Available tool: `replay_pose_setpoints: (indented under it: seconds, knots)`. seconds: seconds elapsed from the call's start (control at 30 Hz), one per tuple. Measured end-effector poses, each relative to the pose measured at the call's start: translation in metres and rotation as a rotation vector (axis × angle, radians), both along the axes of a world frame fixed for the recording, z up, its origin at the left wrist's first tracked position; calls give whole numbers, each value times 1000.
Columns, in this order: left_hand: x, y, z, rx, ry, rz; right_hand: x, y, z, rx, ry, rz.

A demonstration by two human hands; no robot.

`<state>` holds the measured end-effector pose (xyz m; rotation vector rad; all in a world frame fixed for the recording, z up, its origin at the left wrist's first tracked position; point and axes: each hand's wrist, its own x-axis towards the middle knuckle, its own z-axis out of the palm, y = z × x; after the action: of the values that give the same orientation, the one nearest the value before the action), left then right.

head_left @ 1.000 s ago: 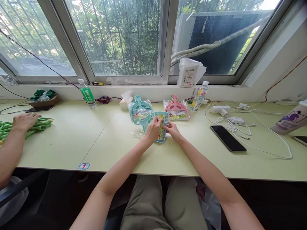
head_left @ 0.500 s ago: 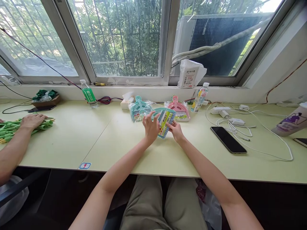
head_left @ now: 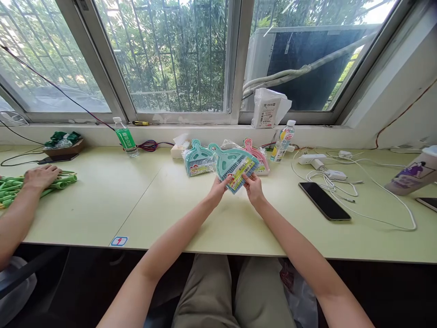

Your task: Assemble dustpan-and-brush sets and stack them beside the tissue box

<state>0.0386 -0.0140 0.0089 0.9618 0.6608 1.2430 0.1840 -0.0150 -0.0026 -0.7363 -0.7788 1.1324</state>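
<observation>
Across the pale table (head_left: 92, 205), we see a bundle of green stalks (head_left: 63, 182) cut off by the left edge. Over the table's middle we hold a tilted teal dustpan set (head_left: 227, 158), which hides much of the pink dustpan set (head_left: 262, 160) behind. Our left hand (head_left: 217, 191) and right hand (head_left: 254, 189) pinch its lower edges, thumbs in front, other fingers mostly hidden. The label's (head_left: 243, 173) small print we cannot read.

Loose, creased olive-grey trousers (head_left: 203, 291); both forearms (head_left: 177, 234) bare.
</observation>
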Motion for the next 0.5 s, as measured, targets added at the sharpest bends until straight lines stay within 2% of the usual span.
replay_pose_setpoints:
  seconds: [0.1, 0.17, 0.3, 0.37, 0.43, 0.5]
  knots:
    - [8, -8, -7, -22, 70, -137, 4, 2, 2, 12, 10, -30]
    - [9, -10, -6, -34, 97, -170, 6, 2, 4, 18, 13, -25]
    - [2, -5, 2, -16, 36, -56, 6, 1, 8, -1, -5, 26]
    - [-3, -3, 5, -28, 56, -42, 6, 1, 9, -2, -11, 45]
    - [-6, -4, 6, -36, 136, -112, 6, 0, 9, 2, -11, 49]
    - [-7, -6, 6, -22, 194, -241, 6, -1, 10, 11, -11, 42]
